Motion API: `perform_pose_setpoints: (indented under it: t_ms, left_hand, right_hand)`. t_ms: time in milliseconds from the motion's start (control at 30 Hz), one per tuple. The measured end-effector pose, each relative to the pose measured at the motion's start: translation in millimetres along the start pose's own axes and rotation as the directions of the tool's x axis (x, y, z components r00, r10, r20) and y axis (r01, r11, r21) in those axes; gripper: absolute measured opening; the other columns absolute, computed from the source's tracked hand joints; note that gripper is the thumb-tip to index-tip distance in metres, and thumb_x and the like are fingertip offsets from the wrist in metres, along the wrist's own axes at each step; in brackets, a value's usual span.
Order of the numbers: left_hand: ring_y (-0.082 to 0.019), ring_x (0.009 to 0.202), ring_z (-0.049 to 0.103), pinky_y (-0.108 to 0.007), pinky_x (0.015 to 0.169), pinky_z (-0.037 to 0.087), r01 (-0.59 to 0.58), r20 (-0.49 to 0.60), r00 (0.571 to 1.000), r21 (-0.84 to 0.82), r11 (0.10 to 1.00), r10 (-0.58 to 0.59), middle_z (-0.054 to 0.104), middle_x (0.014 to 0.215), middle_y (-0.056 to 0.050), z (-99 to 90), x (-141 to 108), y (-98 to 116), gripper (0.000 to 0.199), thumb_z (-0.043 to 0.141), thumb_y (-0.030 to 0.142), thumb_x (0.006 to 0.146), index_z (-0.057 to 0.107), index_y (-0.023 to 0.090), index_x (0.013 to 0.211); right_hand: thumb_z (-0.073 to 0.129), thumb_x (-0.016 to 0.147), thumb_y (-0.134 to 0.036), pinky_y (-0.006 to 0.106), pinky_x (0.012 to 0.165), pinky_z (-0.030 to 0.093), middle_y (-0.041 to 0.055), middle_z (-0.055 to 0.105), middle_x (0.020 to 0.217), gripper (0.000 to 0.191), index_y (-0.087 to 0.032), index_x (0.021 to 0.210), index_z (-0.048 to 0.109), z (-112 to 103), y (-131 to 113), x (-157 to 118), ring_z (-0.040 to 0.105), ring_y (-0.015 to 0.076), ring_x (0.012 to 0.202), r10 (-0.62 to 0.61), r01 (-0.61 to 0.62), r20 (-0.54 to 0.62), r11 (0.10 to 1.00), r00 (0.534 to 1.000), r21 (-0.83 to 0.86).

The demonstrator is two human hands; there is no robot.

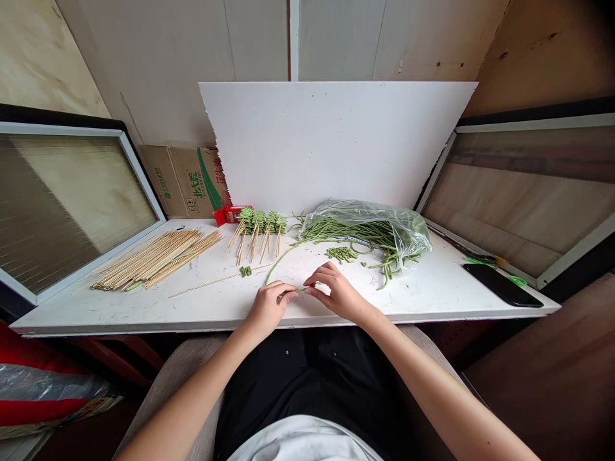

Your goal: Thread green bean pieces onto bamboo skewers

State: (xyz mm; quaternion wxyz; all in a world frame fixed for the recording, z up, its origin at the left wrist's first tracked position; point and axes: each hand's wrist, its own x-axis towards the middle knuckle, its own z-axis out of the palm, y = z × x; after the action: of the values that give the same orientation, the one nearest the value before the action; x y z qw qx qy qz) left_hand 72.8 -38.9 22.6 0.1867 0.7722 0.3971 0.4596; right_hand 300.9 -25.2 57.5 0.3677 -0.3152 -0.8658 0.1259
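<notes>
Near the table's front edge, my left hand (pixel 270 307) and my right hand (pixel 337 293) pinch one long green bean (pixel 283 257) between them. Its free length curves up and back toward the bagged beans. A bare wooden skewer (pixel 206 285) lies left of my hands, with a short folded piece of bean (pixel 246 271) at its right end. Behind it sit several skewers threaded with folded beans (pixel 263 221), their sticks pointing toward me. Cut bean bits (pixel 341 255) form a small pile beyond my right hand.
A clear plastic bag (pixel 410 232) full of long beans lies at the back right. Many loose skewers (pixel 154 257) are stacked at left. A black phone (pixel 502 285) rests at the right edge. Behind stand a cardboard box (pixel 185 182) and a white board (pixel 336 141).
</notes>
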Motion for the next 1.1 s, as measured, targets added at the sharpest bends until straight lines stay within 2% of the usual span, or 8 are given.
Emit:
perform_pose_setpoints:
  t_ms: [167, 333, 467, 567, 667, 833, 967, 1100]
  left_hand:
    - [-0.020, 0.085, 0.069, -0.031, 0.077, 0.052, -0.039, -0.010, 0.999, 0.016, 0.999, 0.039, 0.076, 0.094, -0.008, 2.1, -1, 9, 0.015, 0.064, 0.027, 0.098, 0.077, 0.019, 0.101]
    - [-0.018, 0.072, 0.063, -0.031, 0.073, 0.048, -0.015, -0.012, 1.000, 0.055, 0.998, 0.016, 0.071, 0.077, -0.005, 5.8, -2, 17, 0.020, 0.062, 0.026, 0.099, 0.076, 0.019, 0.086]
    - [-0.017, 0.068, 0.063, -0.030, 0.071, 0.048, 0.024, -0.011, 1.000, -0.069, 0.997, -0.025, 0.069, 0.070, -0.004, 6.6, -1, 18, 0.024, 0.059, 0.020, 0.096, 0.073, 0.018, 0.077]
    - [-0.018, 0.070, 0.067, -0.029, 0.070, 0.050, 0.093, 0.019, 0.996, -0.205, 0.974, -0.091, 0.072, 0.074, -0.006, 4.1, 0, 15, 0.022, 0.061, 0.026, 0.096, 0.074, 0.017, 0.081]
    - [-0.019, 0.077, 0.070, -0.029, 0.073, 0.052, 0.155, 0.045, 0.988, -0.256, 0.954, -0.148, 0.075, 0.081, -0.008, 2.4, 2, 10, 0.026, 0.061, 0.035, 0.098, 0.076, 0.016, 0.093]
    - [-0.019, 0.087, 0.069, -0.028, 0.074, 0.053, 0.096, 0.022, 0.995, -0.155, 0.983, -0.094, 0.074, 0.098, -0.010, 6.8, 3, 1, 0.029, 0.055, 0.034, 0.102, 0.078, 0.017, 0.108]
    - [-0.018, 0.089, 0.068, -0.027, 0.071, 0.053, 0.059, 0.016, 0.998, -0.087, 0.994, -0.058, 0.070, 0.104, -0.011, 9.5, 4, 2, 0.030, 0.052, 0.030, 0.103, 0.077, 0.018, 0.115]
    - [-0.019, 0.091, 0.067, -0.031, 0.080, 0.056, 0.004, -0.038, 0.999, -0.030, 1.000, -0.005, 0.069, 0.101, -0.010, 9.4, 6, 3, 0.027, 0.056, 0.026, 0.101, 0.077, 0.019, 0.116]
  right_hand:
    - [0.064, 0.099, -0.042, 0.041, 0.086, 0.049, 0.0093, 0.070, 0.091, 0.021, -0.025, 0.102, 0.075, 5, -6, 0, 0.055, 0.0271, 0.097, -0.013, 0.013, -0.020, 0.999, 1.000, 0.041]
    - [0.066, 0.097, -0.045, 0.042, 0.088, 0.048, 0.0088, 0.070, 0.088, 0.023, -0.024, 0.092, 0.075, 15, -10, -3, 0.057, 0.0269, 0.097, 0.041, -0.023, -0.108, 0.987, 0.993, 0.162]
    - [0.067, 0.096, -0.047, 0.042, 0.090, 0.048, 0.0071, 0.070, 0.082, 0.028, -0.024, 0.083, 0.075, 26, -9, -5, 0.058, 0.0262, 0.096, 0.130, -0.073, -0.170, 0.949, 0.977, 0.306]
    - [0.070, 0.094, -0.050, 0.042, 0.090, 0.048, 0.0070, 0.071, 0.081, 0.029, -0.024, 0.082, 0.076, 26, 0, -5, 0.060, 0.0259, 0.095, 0.169, -0.096, -0.185, 0.932, 0.968, 0.350]
    - [0.074, 0.090, -0.052, 0.045, 0.092, 0.047, 0.0079, 0.071, 0.086, 0.028, -0.025, 0.089, 0.081, 17, 21, -5, 0.059, 0.0273, 0.097, 0.175, -0.133, -0.198, 0.969, 0.965, 0.208]
    - [0.070, 0.092, -0.053, 0.049, 0.087, 0.046, 0.0106, 0.068, 0.083, 0.031, -0.026, 0.087, 0.085, 8, 63, -6, 0.055, 0.0300, 0.091, 0.233, -0.280, -0.279, 0.950, 0.931, -0.138]
    - [0.072, 0.092, -0.051, 0.048, 0.086, 0.046, 0.0105, 0.070, 0.084, 0.027, -0.028, 0.085, 0.085, 12, 79, -5, 0.054, 0.0303, 0.089, 0.248, -0.293, -0.214, 0.932, 0.945, -0.215]
    - [0.070, 0.094, -0.048, 0.046, 0.088, 0.046, 0.0106, 0.072, 0.087, 0.027, -0.026, 0.088, 0.084, 8, 73, -5, 0.056, 0.0301, 0.092, 0.220, -0.256, -0.181, 0.945, 0.958, -0.203]
